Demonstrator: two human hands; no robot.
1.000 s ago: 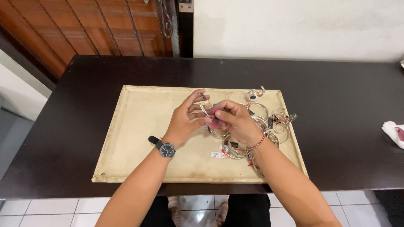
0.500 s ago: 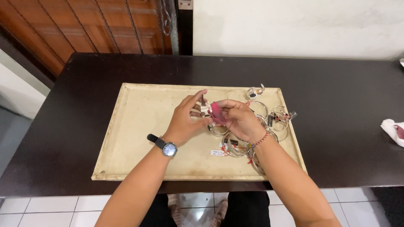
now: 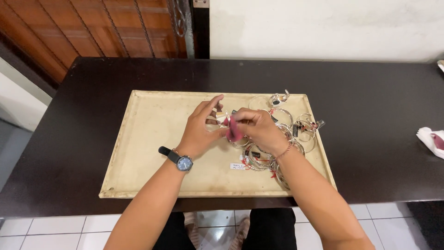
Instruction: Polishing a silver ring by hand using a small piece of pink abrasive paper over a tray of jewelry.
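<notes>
- Left hand [image 3: 200,132] over the middle of the cream tray [image 3: 143,148], fingers spread and raised, thumb and fingertips pinching a thin silver bangle [image 3: 224,116]; black wristwatch [image 3: 177,159] on that wrist.
- Right hand [image 3: 259,129] just right of the left, over the tray's middle, fingers closed together around a small pink cloth [image 3: 232,131] pressed against the same bangle.
- Bangle held above the tray's centre, between both hands, partly hidden by fingers; exact contact with the cloth hard to tell.
- Red-and-silver cord bracelet [image 3: 285,150] on the right wrist.
- Pile of silver bangles [image 3: 259,158] lying on the tray's right half, under and beside the right forearm, some with small tags.
- More bangles with red and dark tags [image 3: 306,127] near the tray's right edge.
- Small silver ring-like piece [image 3: 278,98] close to the tray's far right corner.
- Small white label [image 3: 238,166] flat on the tray, near its front edge, just left of the pile.
- Tray resting on a dark wooden table [image 3: 379,102], long side parallel to the table's near edge.
- White cloth with a pink patch [image 3: 431,141] on the table, well right of the tray.
- Wooden door [image 3: 92,32] beyond the table, behind the tray's far left corner.
</notes>
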